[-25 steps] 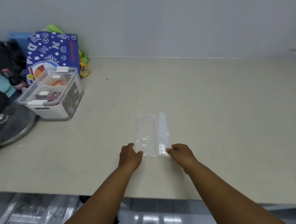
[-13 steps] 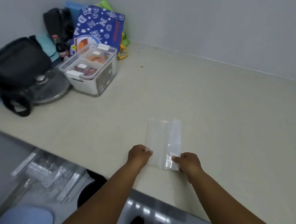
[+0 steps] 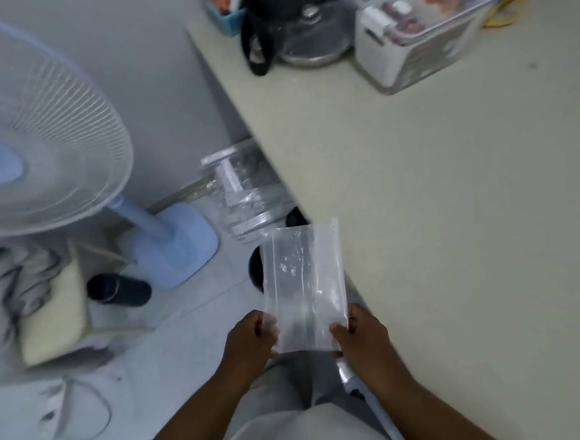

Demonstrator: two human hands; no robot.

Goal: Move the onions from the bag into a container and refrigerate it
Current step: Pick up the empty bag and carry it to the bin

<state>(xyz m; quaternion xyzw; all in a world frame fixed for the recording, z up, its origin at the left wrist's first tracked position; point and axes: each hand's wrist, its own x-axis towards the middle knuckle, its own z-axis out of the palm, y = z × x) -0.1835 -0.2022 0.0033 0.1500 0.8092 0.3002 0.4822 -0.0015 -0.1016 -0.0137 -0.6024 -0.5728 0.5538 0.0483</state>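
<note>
A flat, clear plastic bag (image 3: 303,280) is held in the air at the counter's near edge, over the floor. My left hand (image 3: 250,339) pinches its lower left corner and my right hand (image 3: 360,331) pinches its lower right corner. The bag looks empty; no onions show in it. A clear lidded container (image 3: 419,28) with white clips stands at the far end of the beige counter (image 3: 469,207), with reddish and orange items inside.
A metal pot lid (image 3: 310,43) and a black bag strap (image 3: 256,53) lie left of the container. A white and blue standing fan (image 3: 36,141) stands on the floor at left, with dark slippers (image 3: 118,290) and plastic-wrapped packages (image 3: 245,195) below the counter.
Both hands have lifted the clear bag off the counter and drawn it back past the edge. My view has swung left and down toward the floor and the fan.
</note>
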